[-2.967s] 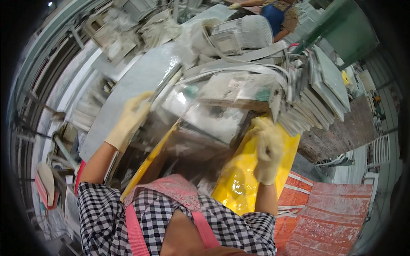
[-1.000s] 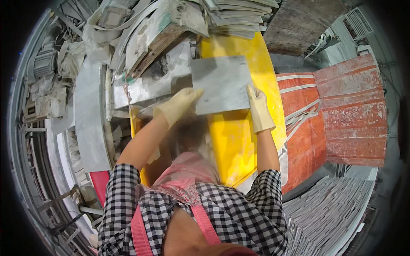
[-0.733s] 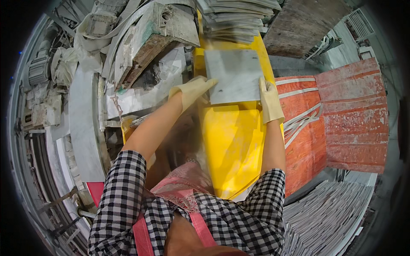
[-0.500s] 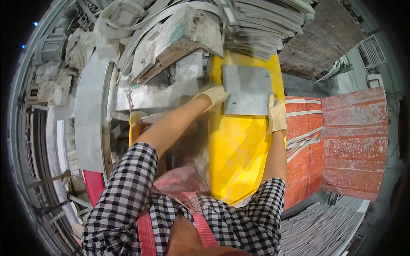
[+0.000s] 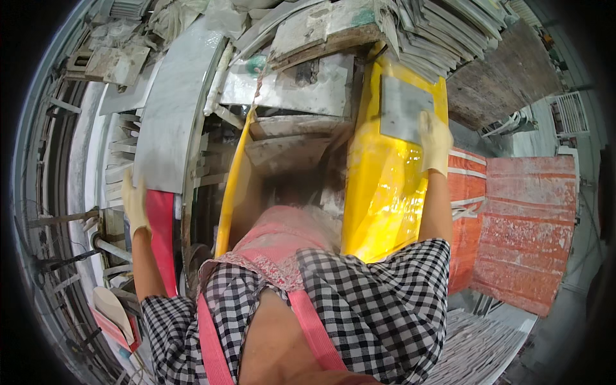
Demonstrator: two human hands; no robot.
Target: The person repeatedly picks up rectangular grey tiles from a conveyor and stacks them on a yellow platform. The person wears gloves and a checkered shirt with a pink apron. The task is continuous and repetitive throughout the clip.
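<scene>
Right hand, gloved, upper right of frame, resting flat on lower right corner of grey square tile; fingers spread over the edge, pressing rather than gripping. Tile lying near the top of yellow glossy chute, just under stack of grey slabs at top right.

Versus half a second earlier: left hand gone from the tile's left edge, now far off at middle left of frame, gloved, fingers loosely open, touching or just beside red upright panel and the lower end of long grey slab; contact hard to confirm. Tile sits a bit higher and further right on the chute than before. Only one hand on the tile now.

Hard to make out: centre of frame, between yellow rail and chute, blurred and brownish, nothing readable there. Tile's top edge tucked against the slab stack, boundary unclear. Left fingertips partly lost against the slab. Orange-red ribbed sheets at right cut off by the dark rim. Checked shirt and pink strap covering the lower frame, hiding whatever lies beneath.
</scene>
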